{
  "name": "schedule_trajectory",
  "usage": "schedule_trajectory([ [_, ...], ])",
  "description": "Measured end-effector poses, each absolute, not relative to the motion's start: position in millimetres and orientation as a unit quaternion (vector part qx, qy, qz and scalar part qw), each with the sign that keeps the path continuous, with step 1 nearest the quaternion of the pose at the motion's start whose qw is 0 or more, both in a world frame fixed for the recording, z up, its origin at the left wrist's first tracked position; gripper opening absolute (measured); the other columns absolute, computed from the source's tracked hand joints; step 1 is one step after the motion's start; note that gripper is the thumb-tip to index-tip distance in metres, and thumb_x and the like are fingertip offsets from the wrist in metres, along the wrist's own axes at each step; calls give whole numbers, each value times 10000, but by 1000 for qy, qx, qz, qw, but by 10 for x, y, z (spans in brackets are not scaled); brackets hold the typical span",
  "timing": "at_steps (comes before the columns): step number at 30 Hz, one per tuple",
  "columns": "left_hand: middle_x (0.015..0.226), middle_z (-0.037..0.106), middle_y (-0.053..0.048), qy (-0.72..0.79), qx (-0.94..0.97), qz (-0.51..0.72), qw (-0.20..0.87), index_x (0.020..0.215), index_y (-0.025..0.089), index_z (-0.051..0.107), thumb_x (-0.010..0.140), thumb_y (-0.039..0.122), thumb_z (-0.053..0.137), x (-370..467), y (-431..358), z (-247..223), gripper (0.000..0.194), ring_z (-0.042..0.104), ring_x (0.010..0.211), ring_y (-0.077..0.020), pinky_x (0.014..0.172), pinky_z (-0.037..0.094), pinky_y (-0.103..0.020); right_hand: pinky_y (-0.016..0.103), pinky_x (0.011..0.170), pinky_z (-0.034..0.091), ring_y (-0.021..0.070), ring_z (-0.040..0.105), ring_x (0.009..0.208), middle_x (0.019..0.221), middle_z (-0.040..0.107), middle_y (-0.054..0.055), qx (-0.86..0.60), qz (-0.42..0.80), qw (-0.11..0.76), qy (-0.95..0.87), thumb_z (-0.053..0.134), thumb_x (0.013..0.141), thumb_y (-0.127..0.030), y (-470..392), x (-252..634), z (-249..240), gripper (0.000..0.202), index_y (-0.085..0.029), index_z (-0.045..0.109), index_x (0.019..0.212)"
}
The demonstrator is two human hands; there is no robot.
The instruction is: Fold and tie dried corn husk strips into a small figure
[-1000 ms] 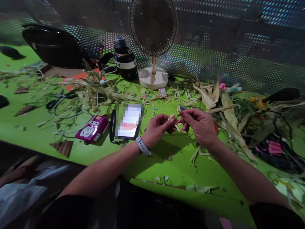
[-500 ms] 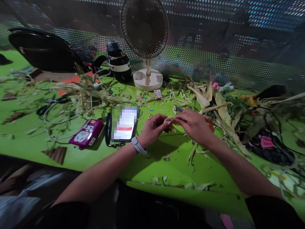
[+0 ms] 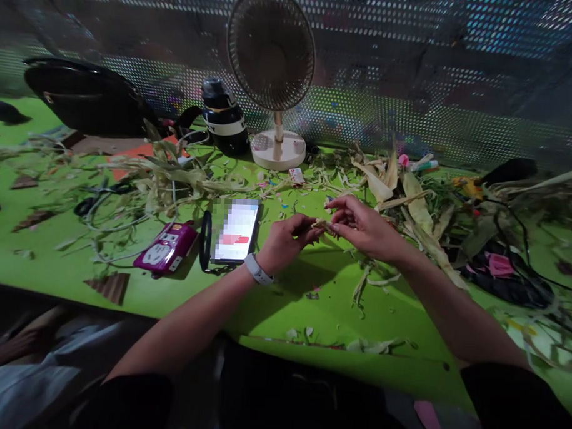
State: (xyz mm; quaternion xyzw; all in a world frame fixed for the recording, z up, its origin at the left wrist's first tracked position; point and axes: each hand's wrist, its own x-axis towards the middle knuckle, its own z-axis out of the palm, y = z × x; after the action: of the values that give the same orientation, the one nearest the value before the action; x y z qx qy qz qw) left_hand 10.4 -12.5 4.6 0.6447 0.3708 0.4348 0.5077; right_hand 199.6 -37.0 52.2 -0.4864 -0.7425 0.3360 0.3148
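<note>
Head view puts the small pale husk-like strip (image 3: pixel 320 224) just right of the frame's centre, above the green counter (image 3: pixel 329 316). Your left hand (image 3: pixel 289 239) has its fingers clamped on the strip; your right hand (image 3: pixel 367 231) has its fingers apart at the strip's right end, contact unclear. It looks very light, thin and pliable, and probably tears easily, so pinch it gently near an end rather than squeezing the middle.

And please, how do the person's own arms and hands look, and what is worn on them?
Black sleeves leave both forearms bare. The left hand has a pale grey band with small dark dots at its wrist; the right hand has a bare wrist. Neither wears a glove.
</note>
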Motion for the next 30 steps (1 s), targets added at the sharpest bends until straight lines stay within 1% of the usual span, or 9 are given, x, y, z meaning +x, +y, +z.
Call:
schedule_trajectory([
  [5, 686, 688, -45, 336, 583, 424, 606, 788, 138, 656, 632, 361, 790, 115, -97, 38, 303, 635, 579, -120, 587, 524, -247, 295, 647, 517, 131, 612, 721, 788, 605, 7, -488, 416, 339, -689, 606, 813, -228, -365, 1984, 541, 303, -179, 494, 1091],
  [9, 638, 676, -33, 316, 547, 389, 671, 753, 115, 644, 591, 347, 816, 104, -73, 60, 331, 632, 535, -113, 553, 533, -244, 274, 626, 526, 114, 604, 700, 769, 588, -13, -489, 459, 360, -648, 650, 765, -207, -365, 1948, 532, 345, -183, 495, 1073],
  [13, 655, 680, -36, 314, 538, 400, 672, 759, 113, 650, 590, 334, 818, 93, -59, 85, 325, 631, 535, -105, 551, 537, -236, 285, 641, 545, 113, 617, 679, 747, 599, -24, -495, 490, 397, -597, 721, 710, -243, -331, 1940, 486, 395, -183, 503, 1034],
  [16, 667, 684, -37, 316, 530, 416, 668, 783, 118, 653, 597, 346, 812, 95, -53, 78, 335, 626, 538, -103, 549, 537, -237, 310, 661, 558, 118, 636, 654, 735, 631, -19, -484, 513, 424, -568, 747, 695, -292, -303, 1952, 442, 370, -177, 514, 958],
  [18, 674, 686, -35, 309, 532, 413, 672, 803, 117, 661, 600, 338, 811, 101, -55, 67, 335, 621, 540, -97, 550, 534, -229, 306, 662, 557, 118, 642, 657, 730, 640, -15, -476, 529, 407, -573, 744, 706, -291, -293, 1975, 431, 326, -174, 519, 911],
  [21, 680, 685, -30, 294, 536, 392, 687, 825, 112, 669, 605, 322, 811, 111, -68, 53, 336, 618, 546, -87, 555, 530, -215, 279, 649, 548, 113, 637, 677, 734, 632, -18, -456, 551, 365, -596, 728, 729, -263, -286, 2034, 454, 280, -176, 527, 903],
  [25, 681, 680, -18, 284, 534, 354, 714, 832, 102, 657, 577, 325, 826, 110, -75, 47, 379, 618, 562, -82, 565, 527, -205, 266, 639, 540, 108, 625, 676, 751, 623, -21, -436, 579, 317, -611, 737, 721, -251, -284, 2092, 505, 289, -186, 529, 911],
  [27, 684, 679, -18, 281, 542, 340, 715, 830, 96, 648, 570, 323, 831, 98, -62, 48, 392, 616, 564, -82, 568, 526, -207, 272, 644, 539, 112, 622, 680, 751, 619, -17, -445, 578, 319, -605, 737, 718, -260, -294, 2076, 514, 297, -188, 524, 912],
  [30, 686, 678, -25, 285, 561, 337, 700, 841, 93, 645, 592, 323, 818, 77, -32, 50, 380, 612, 566, -82, 577, 524, -214, 277, 657, 535, 116, 607, 706, 760, 596, -15, -478, 532, 367, -594, 730, 710, -258, -327, 1995, 505, 290, -193, 509, 887],
])
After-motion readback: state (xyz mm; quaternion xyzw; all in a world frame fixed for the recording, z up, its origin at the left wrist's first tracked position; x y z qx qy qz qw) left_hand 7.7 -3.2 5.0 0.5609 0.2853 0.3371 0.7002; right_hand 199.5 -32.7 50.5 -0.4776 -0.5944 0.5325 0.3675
